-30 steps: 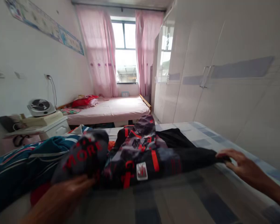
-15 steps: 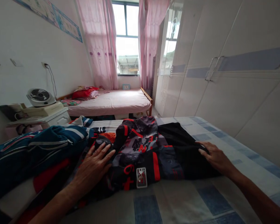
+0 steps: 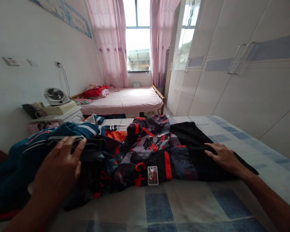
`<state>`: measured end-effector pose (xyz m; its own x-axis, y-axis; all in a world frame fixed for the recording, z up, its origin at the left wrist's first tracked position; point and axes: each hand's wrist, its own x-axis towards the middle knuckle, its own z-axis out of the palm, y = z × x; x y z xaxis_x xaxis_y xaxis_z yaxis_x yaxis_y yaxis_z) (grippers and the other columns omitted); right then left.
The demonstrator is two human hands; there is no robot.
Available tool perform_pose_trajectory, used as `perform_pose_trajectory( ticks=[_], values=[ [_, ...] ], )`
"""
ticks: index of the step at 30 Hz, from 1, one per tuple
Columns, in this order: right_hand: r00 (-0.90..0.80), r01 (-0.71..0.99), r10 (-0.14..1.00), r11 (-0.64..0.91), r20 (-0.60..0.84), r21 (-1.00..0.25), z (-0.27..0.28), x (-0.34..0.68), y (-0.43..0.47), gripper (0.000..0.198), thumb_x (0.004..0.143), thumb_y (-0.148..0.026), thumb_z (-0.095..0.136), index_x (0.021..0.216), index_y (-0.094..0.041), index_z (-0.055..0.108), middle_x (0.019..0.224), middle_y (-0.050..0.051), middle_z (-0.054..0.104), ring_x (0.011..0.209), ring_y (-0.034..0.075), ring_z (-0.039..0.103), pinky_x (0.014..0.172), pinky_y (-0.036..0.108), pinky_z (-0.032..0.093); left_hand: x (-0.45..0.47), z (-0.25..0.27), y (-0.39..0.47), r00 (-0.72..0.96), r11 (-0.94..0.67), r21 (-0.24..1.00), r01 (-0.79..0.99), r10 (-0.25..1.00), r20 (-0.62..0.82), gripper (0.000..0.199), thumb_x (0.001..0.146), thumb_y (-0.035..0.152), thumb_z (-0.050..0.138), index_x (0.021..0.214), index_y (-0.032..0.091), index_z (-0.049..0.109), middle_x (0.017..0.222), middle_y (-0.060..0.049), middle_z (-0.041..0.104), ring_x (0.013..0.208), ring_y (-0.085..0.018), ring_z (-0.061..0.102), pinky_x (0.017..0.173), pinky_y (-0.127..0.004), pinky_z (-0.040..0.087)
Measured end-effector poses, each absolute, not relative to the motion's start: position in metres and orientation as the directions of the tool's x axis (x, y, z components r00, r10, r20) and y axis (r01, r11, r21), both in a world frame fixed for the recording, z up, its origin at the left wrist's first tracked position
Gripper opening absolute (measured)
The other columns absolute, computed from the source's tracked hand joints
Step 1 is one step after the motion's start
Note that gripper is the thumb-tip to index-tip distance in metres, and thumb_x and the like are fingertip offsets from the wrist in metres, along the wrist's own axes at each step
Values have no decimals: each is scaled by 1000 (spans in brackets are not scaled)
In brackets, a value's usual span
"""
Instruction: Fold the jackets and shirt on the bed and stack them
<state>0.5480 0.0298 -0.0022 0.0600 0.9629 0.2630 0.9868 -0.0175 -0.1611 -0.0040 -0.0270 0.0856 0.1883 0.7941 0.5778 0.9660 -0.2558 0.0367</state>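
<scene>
A black and grey hooded top [image 3: 157, 158] with red print and a white-edged patch lies spread on the bed. Its plain black sleeve [image 3: 189, 137] reaches out to the right. My right hand [image 3: 223, 158] rests on that black cloth, fingers stretched and a little apart. On the other side, my left hand [image 3: 60, 164] is over the garment's dark left part, close to a heap of teal clothes [image 3: 70, 129] with white stripes. Its fingers are extended and slightly blurred; no cloth shows gripped in them, though the palm is hidden.
Blue and white checked bedding [image 3: 159, 206] covers the near bed. Beyond it stands a second bed [image 3: 125, 100] with a pink sheet. A small fan [image 3: 55, 96] sits on the bedside cabinet [image 3: 67, 112] at left. White wardrobe doors [image 3: 232, 87] line the right side.
My left hand has moved left off the garment's printed part toward the teal heap. The black cloth now extends past my right hand, whose fingers lie flatter. The camera view has shifted slightly.
</scene>
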Motion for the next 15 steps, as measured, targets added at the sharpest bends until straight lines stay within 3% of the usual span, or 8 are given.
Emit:
perform_pose_trajectory(
  ticks=[2, 4, 6, 10, 13, 15],
  values=[
    [63, 985, 963, -17, 262, -173, 3, 545, 30, 46, 78, -47, 43, 110, -21, 63, 109, 11, 64, 105, 31, 56, 86, 48, 43, 22, 73, -34, 284, -352, 30, 936, 801, 528, 50, 78, 26, 37, 125, 22, 53, 137, -8, 47, 131, -29, 37, 111, -44, 27],
    [56, 981, 967, -7, 249, -193, 8, 542, 30, 41, 78, -45, 44, 104, -22, 65, 106, 9, 65, 103, 29, 57, 87, 46, 42, 50, 57, -33, 310, -398, 190, 897, 875, 371, 47, 84, 32, 38, 128, 20, 51, 133, -8, 52, 122, -24, 48, 105, -38, 36],
    [41, 978, 973, 7, 227, -209, 13, 539, 30, 37, 78, -44, 44, 99, -23, 66, 103, 7, 66, 101, 28, 58, 88, 44, 42, 70, 43, -22, 267, -319, 382, 867, 946, 185, 51, 85, 43, 41, 128, 16, 51, 128, -12, 57, 115, -25, 54, 99, -36, 41],
    [28, 974, 984, 13, 176, -226, 23, 536, 25, 34, 78, -42, 44, 94, -22, 66, 101, 7, 68, 99, 27, 59, 87, 41, 43, 84, 31, 9, 175, -123, 604, 787, 984, -28, 59, 78, 53, 50, 119, 11, 57, 111, -14, 66, 103, -28, 61, 90, -37, 45],
    [15, 956, 993, 20, 119, -291, 41, 538, 13, 31, 79, -43, 44, 92, -24, 65, 98, 4, 68, 95, 25, 61, 85, 37, 44, 84, 46, 14, 309, -82, 797, 598, 942, -134, 50, 76, 52, 52, 102, 11, 65, 94, -9, 70, 87, -25, 64, 74, -31, 50],
    [-42, 923, 998, 60, 54, -381, 61, 543, -1, 31, 80, -46, 44, 90, -25, 64, 94, 2, 69, 92, 24, 62, 83, 34, 45, 78, 64, 2, 407, -83, 860, 503, 901, -151, 44, 78, 50, 52, 96, 13, 66, 88, -5, 70, 80, -22, 64, 69, -28, 50]
  ],
)
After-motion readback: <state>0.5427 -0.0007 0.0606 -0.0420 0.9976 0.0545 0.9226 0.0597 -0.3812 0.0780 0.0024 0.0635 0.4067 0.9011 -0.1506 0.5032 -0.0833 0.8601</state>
